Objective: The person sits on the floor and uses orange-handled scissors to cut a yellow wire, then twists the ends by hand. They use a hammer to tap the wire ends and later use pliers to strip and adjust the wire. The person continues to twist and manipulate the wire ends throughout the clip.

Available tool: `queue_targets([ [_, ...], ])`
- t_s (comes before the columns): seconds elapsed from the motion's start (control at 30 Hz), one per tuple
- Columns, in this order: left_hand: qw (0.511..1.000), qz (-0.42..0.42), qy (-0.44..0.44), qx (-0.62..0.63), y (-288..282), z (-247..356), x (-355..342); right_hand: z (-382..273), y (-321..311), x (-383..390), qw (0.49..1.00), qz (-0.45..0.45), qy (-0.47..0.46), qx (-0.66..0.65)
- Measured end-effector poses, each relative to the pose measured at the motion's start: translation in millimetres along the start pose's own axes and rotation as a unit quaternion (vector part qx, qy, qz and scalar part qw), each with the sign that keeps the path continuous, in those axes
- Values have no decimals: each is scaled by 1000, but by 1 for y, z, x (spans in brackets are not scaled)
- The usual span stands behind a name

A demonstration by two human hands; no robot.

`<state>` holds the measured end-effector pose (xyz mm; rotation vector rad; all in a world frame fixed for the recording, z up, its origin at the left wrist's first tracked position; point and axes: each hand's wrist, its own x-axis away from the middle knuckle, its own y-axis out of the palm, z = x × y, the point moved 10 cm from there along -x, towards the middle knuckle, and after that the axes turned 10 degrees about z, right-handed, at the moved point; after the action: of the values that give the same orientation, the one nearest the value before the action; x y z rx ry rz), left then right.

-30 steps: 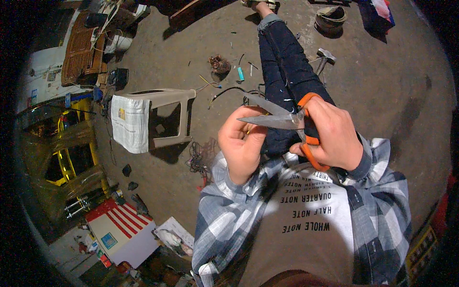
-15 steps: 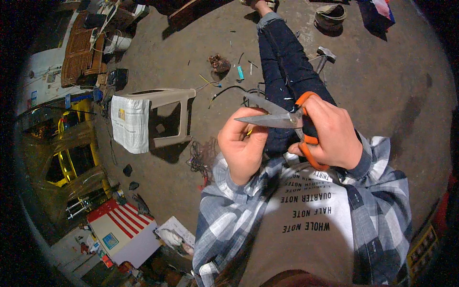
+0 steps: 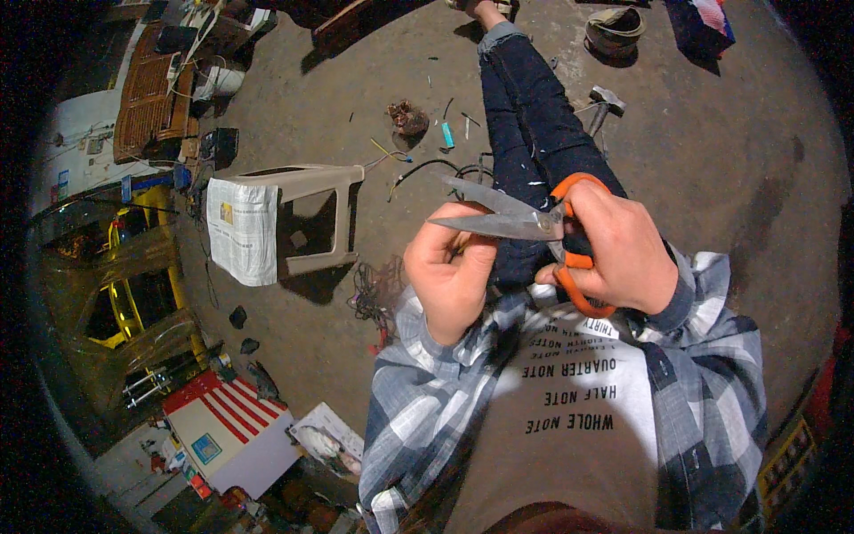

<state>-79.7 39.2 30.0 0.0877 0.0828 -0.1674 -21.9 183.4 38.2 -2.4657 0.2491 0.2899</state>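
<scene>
My right hand (image 3: 627, 254) grips scissors (image 3: 520, 225) by their orange handles. Their two grey blades are spread apart and point left, across the fingers of my left hand (image 3: 449, 271). That hand is closed in a pinch right by the lower blade, with thumb and finger together. What it pinches is hidden by the blade and fingers. Beyond the hands, a black cable (image 3: 427, 163) lies on the floor next to my outstretched legs (image 3: 520, 133).
Left of me a beige plastic stool (image 3: 342, 214) lies with a printed sheet (image 3: 242, 231) on it. A wire tangle (image 3: 378, 294), a copper-coloured wire bundle (image 3: 406, 117), a teal piece (image 3: 447, 135) and a hammer (image 3: 606, 105) lie around. A striped box (image 3: 227, 418) stands lower left.
The scissors have shifted slightly to the left, blades still apart. A small yellow bit by my left fingers no longer shows. Both hands have hardly moved.
</scene>
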Motion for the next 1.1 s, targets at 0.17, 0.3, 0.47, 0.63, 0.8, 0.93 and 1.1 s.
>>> queue_targets([
  [0.17, 999, -28, -17, 29, 2, -2, 0, 7, 11, 5, 997, -41, 39, -53],
  [0.3, 995, -60, -56, 60, 4, -6, 1, 9, 27, 13, 976, -112, 83, -166],
  [0.47, 991, -69, -74, 85, 10, -6, 1, 1, 35, 16, 952, -160, 95, -243],
  [0.63, 988, -97, -73, 96, 12, -7, 2, 14, 56, 35, 868, -209, 206, -400],
  [0.8, 988, -100, -76, 95, 12, -8, 2, 9, 56, 38, 831, -206, 203, -476],
  [0.93, 988, -109, -61, 86, 12, -8, 2, 11, 59, 39, 835, -209, 201, -468],
  [1.1, 990, -116, -49, 68, 14, -5, 1, 12, 58, 40, 842, -212, 192, -457],
])
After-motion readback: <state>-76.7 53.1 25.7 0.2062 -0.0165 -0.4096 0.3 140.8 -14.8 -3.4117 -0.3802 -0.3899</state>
